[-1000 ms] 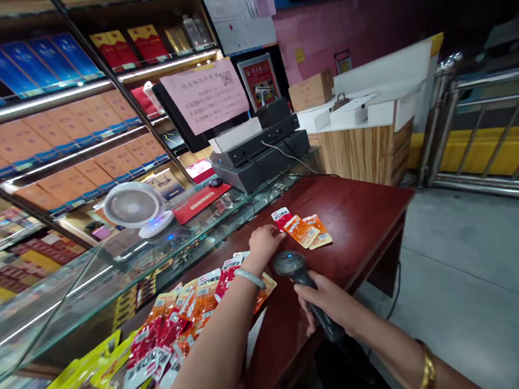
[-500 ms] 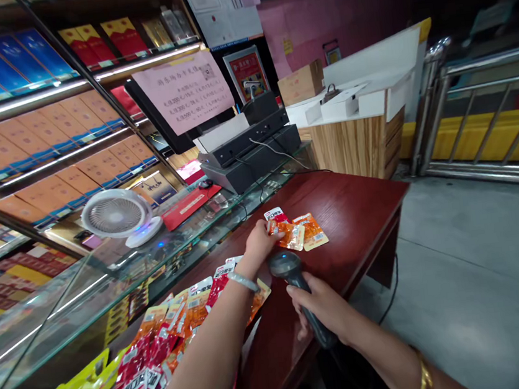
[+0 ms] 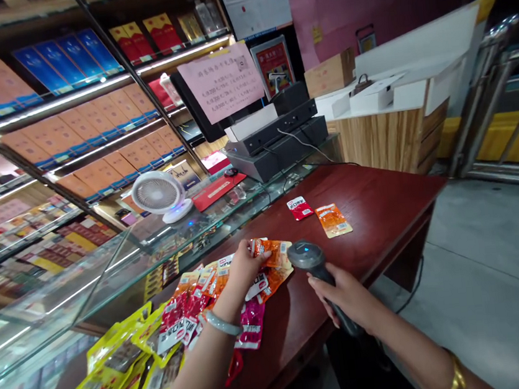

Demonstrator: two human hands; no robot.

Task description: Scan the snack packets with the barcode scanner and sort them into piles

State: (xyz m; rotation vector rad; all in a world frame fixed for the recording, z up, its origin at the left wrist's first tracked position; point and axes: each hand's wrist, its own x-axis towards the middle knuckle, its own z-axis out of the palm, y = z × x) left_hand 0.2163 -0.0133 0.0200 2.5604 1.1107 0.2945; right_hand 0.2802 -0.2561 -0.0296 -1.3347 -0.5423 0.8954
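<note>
My left hand (image 3: 244,272), with a pale bangle on its wrist, pinches an orange snack packet (image 3: 276,254) over the right end of a heap of packets. In my right hand (image 3: 348,297) is a dark barcode scanner (image 3: 306,255), its head close to the packet's right edge and a blue light on top. Beyond the scanner, a red-and-white packet (image 3: 299,208) and another orange packet (image 3: 333,220) lie apart on the desk. Red packets (image 3: 183,308), a magenta packet (image 3: 252,323) and several yellow packets (image 3: 118,348) make up the heap, partly hidden by my left forearm.
The dark red desk (image 3: 381,196) adjoins a glass display counter (image 3: 121,260) bearing a white fan (image 3: 159,193), a red folder (image 3: 218,190) and a dark cash-register unit (image 3: 276,136). Stocked shelves stand behind; a metal railing (image 3: 507,147) is at right.
My left hand has moved the orange packet away from the two separate packets, leftward and nearer, over the heap. The scanner stays in my right hand. The camera view has shifted left.
</note>
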